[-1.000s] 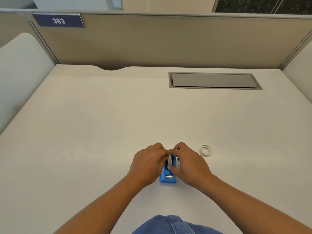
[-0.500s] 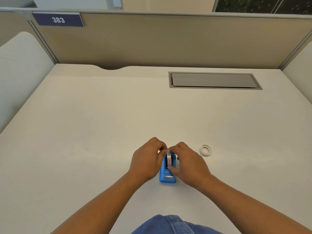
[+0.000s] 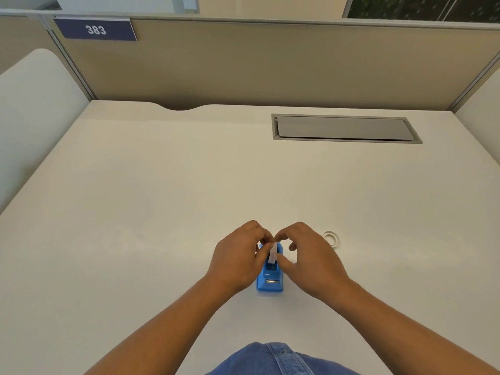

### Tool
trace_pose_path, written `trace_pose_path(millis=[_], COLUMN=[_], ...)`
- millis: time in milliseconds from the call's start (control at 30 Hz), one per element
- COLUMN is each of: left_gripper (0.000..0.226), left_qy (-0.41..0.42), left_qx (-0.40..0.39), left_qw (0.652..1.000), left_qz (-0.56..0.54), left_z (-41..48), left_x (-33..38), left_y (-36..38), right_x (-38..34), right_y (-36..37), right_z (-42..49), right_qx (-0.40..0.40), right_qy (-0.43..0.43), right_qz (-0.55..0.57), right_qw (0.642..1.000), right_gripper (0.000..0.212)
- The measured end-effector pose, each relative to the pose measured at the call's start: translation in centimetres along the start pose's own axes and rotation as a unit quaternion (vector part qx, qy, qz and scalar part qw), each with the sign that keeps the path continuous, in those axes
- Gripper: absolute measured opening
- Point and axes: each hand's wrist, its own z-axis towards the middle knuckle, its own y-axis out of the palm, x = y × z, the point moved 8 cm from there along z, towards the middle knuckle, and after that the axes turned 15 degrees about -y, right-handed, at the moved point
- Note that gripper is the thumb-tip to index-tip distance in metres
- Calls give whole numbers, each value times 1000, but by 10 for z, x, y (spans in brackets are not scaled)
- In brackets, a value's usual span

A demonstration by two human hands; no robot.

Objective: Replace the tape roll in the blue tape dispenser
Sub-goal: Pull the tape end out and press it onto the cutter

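Observation:
The blue tape dispenser stands on the white desk, its metal cutter facing me. A whitish tape roll sits upright in its slot. My left hand grips the dispenser's left side and its fingertips pinch the top of the roll. My right hand is at the dispenser's right side, thumb against the body just below the roll, its fingers curled and apart. A small white ring, an empty tape core, lies flat on the desk just right of my right hand.
A grey cable hatch is set into the desk at the back right. Beige partition panels close the back and sides, with a "383" sign at the upper left. My blue jeans show at the bottom edge.
My right hand's fingers have lifted off the roll and spread to the right. The left fingertips have come onto the roll's top. The dispenser has stayed in place.

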Motion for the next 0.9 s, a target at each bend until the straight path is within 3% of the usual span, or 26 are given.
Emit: trace_pose_path(millis=[133, 433, 500, 633, 700, 900], left_gripper=[12, 16, 32, 101, 124, 126], left_qy=[-2, 3, 4, -11, -20, -37], left_qx=[-8, -18, -33, -114, -150, -119], left_qw=[1000, 1000, 999, 992, 985, 989], left_qz=[-6, -22, -25, 43, 80, 85], left_z=[-3, -13, -16, -21, -24, -21], left_x=[2, -6, -12, -27, -36, -46], left_y=[1, 1, 4, 24, 34, 47], right_x=[-3, -8, -8, -6, -6, -5], right_y=[-6, -8, -7, -6, -6, -5], right_z=[1, -2, -2, -2, -2, -3], right_qx=[4, 3, 4, 5, 6, 1], right_qy=[-1, 1, -1, 7, 9, 10], right_qz=[-3, -6, -5, -3, -6, -5], right_qw=[1000, 1000, 1000, 1000, 1000, 1000], right_gripper=[11, 7, 5, 4, 4, 5])
